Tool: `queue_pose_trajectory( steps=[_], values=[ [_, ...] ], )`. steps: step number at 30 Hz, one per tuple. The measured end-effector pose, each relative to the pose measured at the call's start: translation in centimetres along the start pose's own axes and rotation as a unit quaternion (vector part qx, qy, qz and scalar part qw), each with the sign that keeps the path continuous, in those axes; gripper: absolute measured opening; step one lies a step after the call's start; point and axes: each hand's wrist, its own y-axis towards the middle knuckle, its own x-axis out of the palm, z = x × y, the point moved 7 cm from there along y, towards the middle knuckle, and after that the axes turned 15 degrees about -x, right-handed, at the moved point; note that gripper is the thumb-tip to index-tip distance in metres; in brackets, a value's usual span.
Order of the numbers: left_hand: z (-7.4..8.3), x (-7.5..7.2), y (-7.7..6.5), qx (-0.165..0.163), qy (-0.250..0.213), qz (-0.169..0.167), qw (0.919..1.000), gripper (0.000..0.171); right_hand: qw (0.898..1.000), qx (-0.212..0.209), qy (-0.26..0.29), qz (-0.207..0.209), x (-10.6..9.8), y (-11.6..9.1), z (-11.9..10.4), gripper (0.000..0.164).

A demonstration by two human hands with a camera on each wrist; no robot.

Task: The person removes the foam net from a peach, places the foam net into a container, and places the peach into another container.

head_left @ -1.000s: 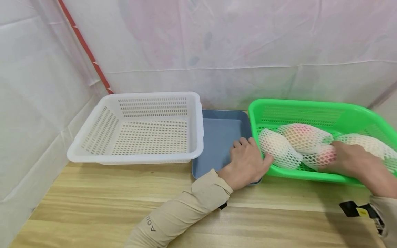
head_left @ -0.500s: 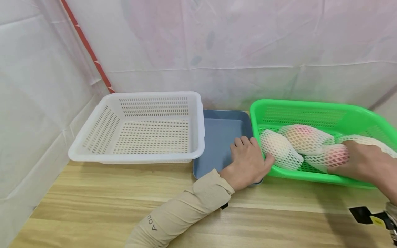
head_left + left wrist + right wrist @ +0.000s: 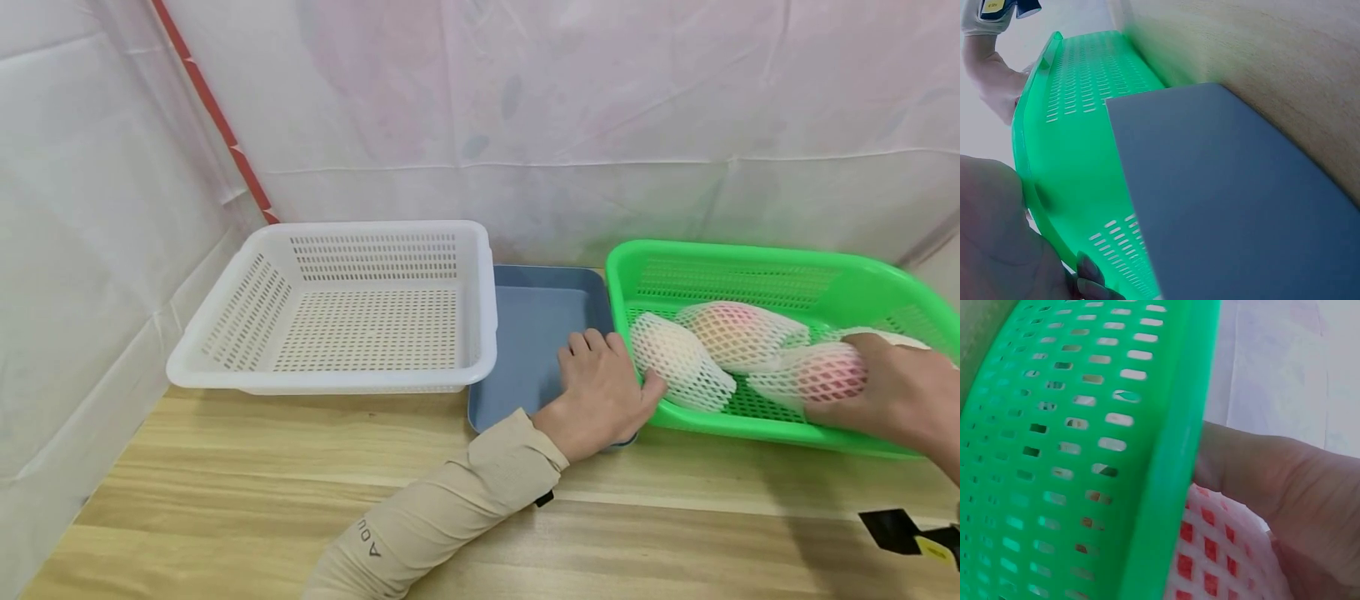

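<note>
My left hand grips the left rim of the green basket, thumb over the edge. In the left wrist view, the palm and fingers lie against that rim. Inside the basket's front right part, my right hand holds a pinkish round fruit in a white foam net. The right wrist view shows the netted fruit's red skin behind the basket wall, beneath the hand. Two more netted fruits, one pale and one yellow-pink, lie to its left. Another white net is partly hidden behind the right hand.
A blue-grey tray lies between the baskets, its right edge beside the green one and partly under my left hand. Left of it stands a white perforated basket with nothing inside. White sheeting hangs behind the wooden table.
My right hand has shifted right along the basket, taking the pinkish netted fruit with it and away from the pale one. The left hand keeps its place on the rim.
</note>
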Motion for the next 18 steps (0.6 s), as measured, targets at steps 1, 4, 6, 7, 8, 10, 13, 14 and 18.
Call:
queue_pose_trajectory(
  steps=[1, 4, 6, 7, 8, 10, 13, 14, 18],
  values=[
    [0.0, 0.0, 0.0, 0.001, 0.000, 0.000, 1.0000, 0.039, 1.000, 0.002, 0.001, 0.003, -0.1, -0.1, 0.0, 0.085],
    [0.0, 0.0, 0.0, 0.002, 0.000, -0.003, 1.0000, 0.040, 1.000, 0.010, 0.005, 0.021, -0.5, -0.3, -0.1, 0.084],
    [-0.1, 0.1, 0.0, 0.003, 0.002, -0.004, 1.0000, 0.042, 0.999, 0.008, 0.009, 0.036, -0.7, -0.4, -0.2, 0.083],
    [-0.1, 0.1, 0.0, 0.004, 0.003, -0.003, 1.0000, 0.043, 0.999, 0.008, 0.012, 0.042, -0.7, -0.4, -0.2, 0.084],
    [-0.1, 0.1, 0.0, 0.005, 0.004, 0.001, 1.0000, 0.045, 0.999, 0.006, 0.015, 0.049, -0.8, -0.5, -0.3, 0.085],
    [0.0, 0.0, -0.1, 0.008, 0.010, 0.015, 0.9998, 0.047, 0.998, 0.001, 0.025, 0.063, -0.9, -0.6, -0.3, 0.086],
    [0.0, -0.3, -0.1, 0.013, 0.013, 0.044, 0.9989, 0.048, 0.995, -0.002, 0.036, 0.089, -1.2, -0.8, -0.7, 0.087],
    [0.0, -0.4, -0.1, 0.013, 0.014, 0.053, 0.9984, 0.048, 0.994, -0.004, 0.040, 0.101, -1.4, -0.8, -0.9, 0.087],
    [0.0, -0.8, -0.1, 0.017, 0.016, 0.078, 0.9967, 0.046, 0.989, -0.015, 0.048, 0.138, -2.1, -0.9, -1.9, 0.087]
  ],
)
